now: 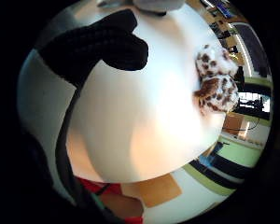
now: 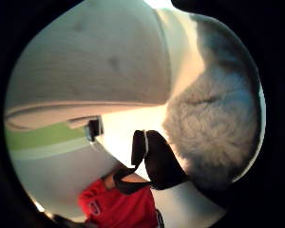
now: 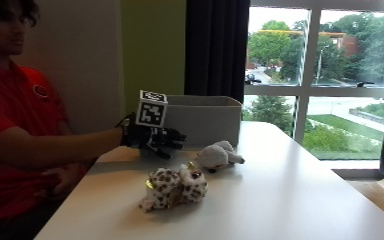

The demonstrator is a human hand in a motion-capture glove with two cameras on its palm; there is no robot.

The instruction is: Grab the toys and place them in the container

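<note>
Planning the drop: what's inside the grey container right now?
Cannot tell: the container's inside is hidden behind its near wall. Both the white toy and spotted toy lie outside on the table.

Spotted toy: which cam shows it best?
Outside view: the spotted toy lies whole on the white table, apart from the gloved right hand. Little finger side palm view shows it small, near the table's edge. Thumb side palm view misses it.
</note>
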